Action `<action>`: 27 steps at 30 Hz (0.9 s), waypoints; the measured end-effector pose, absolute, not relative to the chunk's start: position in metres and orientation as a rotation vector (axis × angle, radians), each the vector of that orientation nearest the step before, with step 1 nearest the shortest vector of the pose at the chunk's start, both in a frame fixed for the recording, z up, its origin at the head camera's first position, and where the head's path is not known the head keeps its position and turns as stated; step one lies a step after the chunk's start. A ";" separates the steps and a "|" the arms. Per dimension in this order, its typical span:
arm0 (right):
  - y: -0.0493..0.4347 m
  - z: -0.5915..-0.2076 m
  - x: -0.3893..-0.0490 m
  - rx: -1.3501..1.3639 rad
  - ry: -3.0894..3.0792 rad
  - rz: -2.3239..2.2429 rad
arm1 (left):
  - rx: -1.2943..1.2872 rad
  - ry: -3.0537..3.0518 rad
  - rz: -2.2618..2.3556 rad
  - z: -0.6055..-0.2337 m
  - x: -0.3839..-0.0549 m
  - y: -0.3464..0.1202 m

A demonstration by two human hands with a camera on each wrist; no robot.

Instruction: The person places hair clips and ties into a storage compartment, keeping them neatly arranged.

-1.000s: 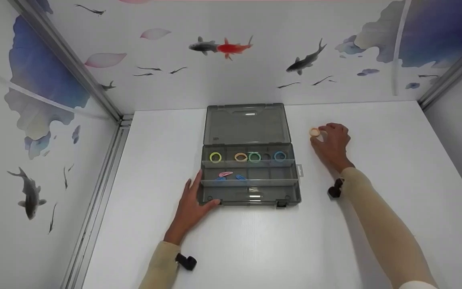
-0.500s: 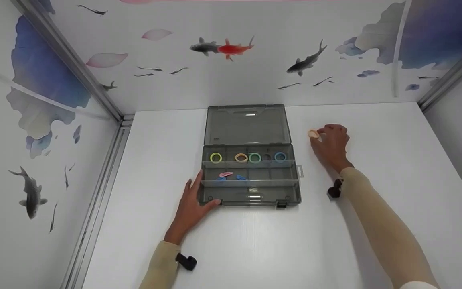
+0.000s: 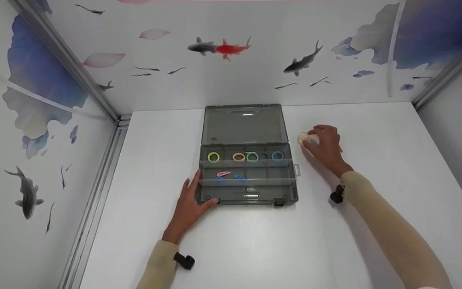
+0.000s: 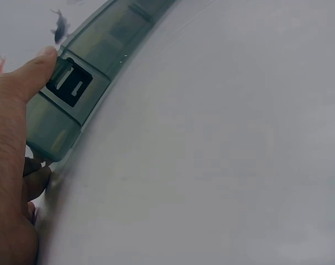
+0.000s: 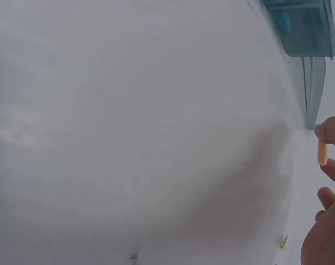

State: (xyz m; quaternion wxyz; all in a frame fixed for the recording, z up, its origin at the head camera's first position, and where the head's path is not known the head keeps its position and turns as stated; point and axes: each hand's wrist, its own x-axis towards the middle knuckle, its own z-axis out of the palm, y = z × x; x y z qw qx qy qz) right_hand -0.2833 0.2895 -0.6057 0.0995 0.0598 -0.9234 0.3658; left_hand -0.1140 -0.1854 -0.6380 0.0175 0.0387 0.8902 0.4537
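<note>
A grey see-through compartment box (image 3: 249, 172) lies with its lid (image 3: 245, 124) laid back. My left hand (image 3: 187, 208) holds its front left corner, fingers along the left side and thumb at the front; in the left wrist view the thumb lies beside a dark latch (image 4: 71, 81). My right hand (image 3: 325, 146), right of the box, pinches a pale orange hair tie (image 3: 303, 138) between thumb and fingers. The back row bears a yellow hair tie (image 3: 213, 157), an orange one (image 3: 238, 157), a green one (image 3: 252, 157) and a blue one (image 3: 277, 156).
In the middle row lie a pink hair clip (image 3: 223, 174) and blue clips (image 3: 239, 176). The box stands on a white table (image 3: 247, 245), enclosed by walls with printed fish. A clear hanging tab (image 3: 297, 170) sticks out from the box's right side.
My right hand has moved left toward the box with the pale orange hair tie, which has turned in its fingers. My left hand and the box keep their places.
</note>
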 end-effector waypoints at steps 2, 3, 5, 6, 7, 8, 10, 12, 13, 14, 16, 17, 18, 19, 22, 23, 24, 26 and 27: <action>0.286 -0.602 -0.280 0.214 -2.707 1.089 | 0.112 2.755 1.421 -0.637 -0.114 -0.186; 0.284 -0.601 -0.279 0.242 -2.691 1.088 | 0.106 2.754 1.418 -0.637 -0.114 -0.186; 0.281 -0.599 -0.276 0.300 -2.666 1.082 | 0.095 2.751 1.413 -0.637 -0.113 -0.186; 0.280 -0.597 -0.274 0.327 -2.654 1.084 | 0.091 2.752 1.407 -0.637 -0.113 -0.186; 0.278 -0.596 -0.272 0.350 -2.645 1.089 | 0.087 2.753 1.403 -0.637 -0.113 -0.186; 0.276 -0.594 -0.270 0.368 -2.639 1.095 | 0.084 2.755 1.399 -0.637 -0.113 -0.186; 0.273 -0.592 -0.267 0.388 -2.635 1.119 | 0.082 2.757 1.396 -0.637 -0.113 -0.185; 0.270 -0.589 -0.264 0.394 -2.631 1.149 | 0.084 2.756 1.399 -0.637 -0.113 -0.184; 0.268 -0.588 -0.263 0.399 -2.632 1.161 | 0.082 2.754 1.403 -0.637 -0.113 -0.184; 0.266 -0.587 -0.262 0.406 -2.632 1.169 | 0.083 2.753 1.406 -0.637 -0.113 -0.184; 0.262 -0.585 -0.261 0.423 -2.629 1.177 | 0.088 2.751 1.413 -0.638 -0.113 -0.185; 0.261 -0.584 -0.260 0.437 -2.627 1.174 | 0.092 2.750 1.416 -0.638 -0.113 -0.185; 0.259 -0.583 -0.260 0.449 -2.626 1.168 | 0.093 2.749 1.419 -0.638 -0.113 -0.185; 0.257 -0.583 -0.259 0.463 -2.625 1.164 | 0.093 2.748 1.421 -0.638 -0.113 -0.185; 0.250 -0.580 -0.257 0.509 -2.618 1.151 | 0.095 2.751 1.420 -0.638 -0.113 -0.186; 0.248 -0.579 -0.256 0.524 -2.621 1.144 | 0.093 2.752 1.417 -0.638 -0.113 -0.186; 0.246 -0.578 -0.255 0.539 -2.621 1.141 | 0.091 2.753 1.415 -0.638 -0.114 -0.186; 0.241 -0.576 -0.254 0.581 -2.619 1.129 | 0.092 2.756 1.415 -0.638 -0.113 -0.185; 0.238 -0.575 -0.253 0.604 -2.618 1.115 | 0.093 2.759 1.414 -0.638 -0.114 -0.185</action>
